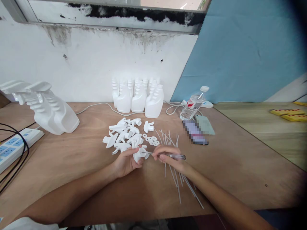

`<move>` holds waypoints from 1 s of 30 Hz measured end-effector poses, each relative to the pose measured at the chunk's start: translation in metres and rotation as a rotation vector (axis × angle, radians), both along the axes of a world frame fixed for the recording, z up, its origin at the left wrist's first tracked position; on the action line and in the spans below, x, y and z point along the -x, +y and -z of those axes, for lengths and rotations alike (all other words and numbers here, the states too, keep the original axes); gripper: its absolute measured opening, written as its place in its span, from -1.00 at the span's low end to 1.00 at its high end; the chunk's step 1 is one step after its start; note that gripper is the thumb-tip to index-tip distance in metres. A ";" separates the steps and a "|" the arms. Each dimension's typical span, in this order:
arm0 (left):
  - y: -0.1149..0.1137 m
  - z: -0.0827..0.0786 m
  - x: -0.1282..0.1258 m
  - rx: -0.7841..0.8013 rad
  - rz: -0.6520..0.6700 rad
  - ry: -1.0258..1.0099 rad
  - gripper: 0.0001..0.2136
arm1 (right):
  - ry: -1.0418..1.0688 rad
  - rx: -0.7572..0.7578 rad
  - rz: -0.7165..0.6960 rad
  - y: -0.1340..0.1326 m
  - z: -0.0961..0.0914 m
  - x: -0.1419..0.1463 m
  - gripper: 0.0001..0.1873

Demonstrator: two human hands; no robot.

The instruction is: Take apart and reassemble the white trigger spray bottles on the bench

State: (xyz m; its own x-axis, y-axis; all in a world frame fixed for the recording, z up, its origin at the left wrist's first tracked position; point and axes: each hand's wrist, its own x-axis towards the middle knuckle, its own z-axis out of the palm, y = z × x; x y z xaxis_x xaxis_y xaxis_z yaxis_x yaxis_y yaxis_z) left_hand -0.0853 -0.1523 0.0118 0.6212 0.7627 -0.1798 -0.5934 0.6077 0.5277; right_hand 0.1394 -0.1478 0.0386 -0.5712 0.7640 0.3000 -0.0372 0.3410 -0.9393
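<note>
A white spray head point(139, 155), partly covered, is held in the left grip point(127, 162) over the counter point(96, 204); the right grip point(170, 156) holds a slim, clear-handled tool point(180, 157), whose tip is hard to make out.

From here I can't tell if the tip of the tool point(178, 157) enters the spray head point(138, 156); the right hand point(170, 155) hides its middle. Along the far edge of the tabletop point(240, 172), front bottles point(154, 103) cover rear ones point(130, 83); a phone point(194, 131) reaches me pixelated
</note>
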 end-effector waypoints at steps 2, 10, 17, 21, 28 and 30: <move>0.000 0.001 0.000 -0.004 0.004 -0.003 -0.83 | -0.041 -0.045 0.043 -0.001 0.001 0.000 -0.78; 0.000 0.001 0.000 0.005 -0.007 0.016 -0.83 | -0.025 -0.130 0.134 -0.002 0.008 -0.001 -0.87; -0.005 -0.003 -0.006 -0.244 0.038 0.154 -0.80 | -0.191 -0.469 0.085 -0.010 -0.005 0.007 -0.82; -0.006 -0.001 -0.007 -0.264 0.044 0.209 -0.77 | -0.145 -0.311 0.063 -0.010 0.003 0.006 -0.79; -0.008 -0.002 -0.006 -0.279 0.060 0.203 -0.74 | 0.032 0.022 -0.039 -0.009 0.014 0.010 -0.76; -0.008 -0.001 -0.006 -0.293 0.080 0.203 -0.74 | 0.100 0.139 -0.060 -0.009 0.013 0.013 -0.77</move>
State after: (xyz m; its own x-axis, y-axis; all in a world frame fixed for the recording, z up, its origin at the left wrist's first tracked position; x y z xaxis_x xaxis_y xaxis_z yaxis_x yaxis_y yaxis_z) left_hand -0.0793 -0.1602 0.0131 0.6553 0.7504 -0.0868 -0.4150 0.4536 0.7887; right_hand 0.1264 -0.1573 0.0252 -0.5894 0.7678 0.2513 -0.1492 0.2023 -0.9679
